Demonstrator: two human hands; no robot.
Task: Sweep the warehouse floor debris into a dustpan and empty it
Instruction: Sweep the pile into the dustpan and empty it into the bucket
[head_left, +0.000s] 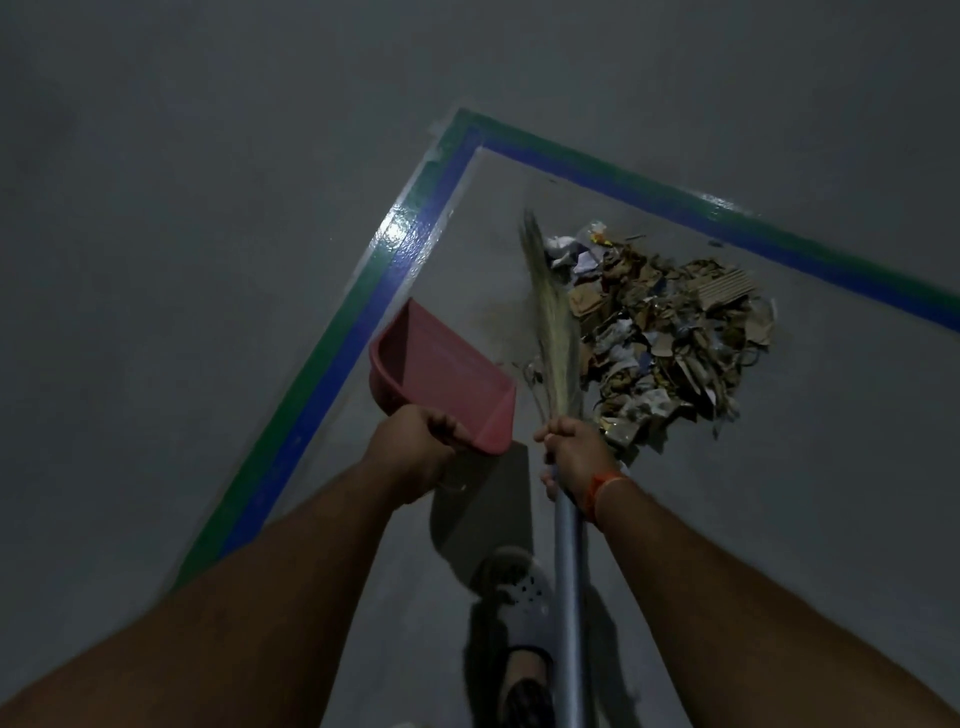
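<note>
A pile of debris (670, 338), torn cardboard and paper scraps, lies on the grey floor right of centre. My left hand (415, 447) grips the rear of a pink dustpan (441, 369), held above the floor left of the pile and tilted. My right hand (576, 452) grips the grey handle (569, 597) of a grass broom, just below the bristles. The broom's bristles (550, 322) stretch forward along the pile's left edge, between dustpan and debris.
Green and blue floor tape (395, 260) forms a corner around the pile, running back left and away to the right. My foot in a grey perforated clog (519, 608) stands below the dustpan. Bare grey floor (208, 156) surrounds everything.
</note>
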